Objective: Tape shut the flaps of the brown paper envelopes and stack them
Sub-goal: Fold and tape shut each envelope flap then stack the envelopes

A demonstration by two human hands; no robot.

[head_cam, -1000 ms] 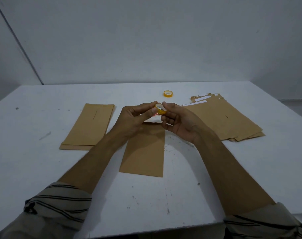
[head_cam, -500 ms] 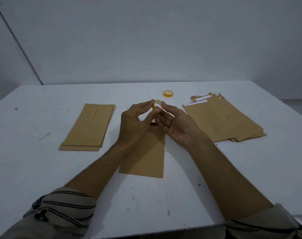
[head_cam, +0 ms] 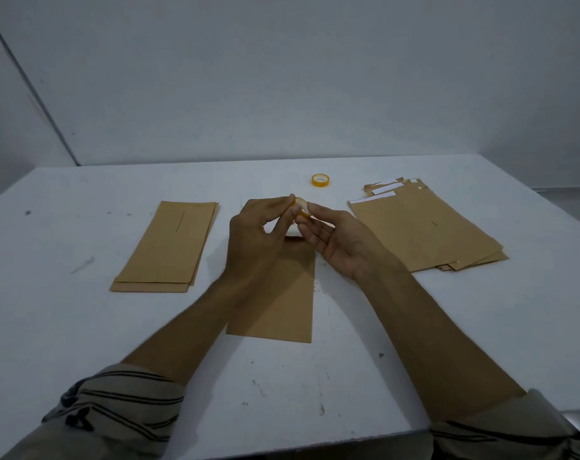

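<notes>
**A:** We have a white table [head_cam: 83,343] against a bare grey wall. How far along do we judge ourselves?

**B:** Partway, we think. At nine o'clock from our hands lies a neat stack of envelopes [head_cam: 169,247], at least two, which we take for finished ones. At three o'clock the fanned pile [head_cam: 424,230] shows white strips at its far ends, so we reckon those are waiting.

**A:** And the one we are working on?

**B:** A single envelope [head_cam: 282,300] lies at six o'clock, running under our wrists. Our hands hide its far end, so we cannot tell how its flap stands. We see no tape on it.

**A:** Where is the tape?

**B:** The yellow tape roll [head_cam: 301,207] is up off the table, between our hands. Our left hand [head_cam: 258,234] pinches it between thumb and forefinger. Our right hand [head_cam: 335,240] lies palm up, its fingers loosely straight and their tips touching the roll. Whether it has caught a tape end, we cannot tell. A spare roll [head_cam: 321,180] sits at one o'clock, well apart.
</notes>
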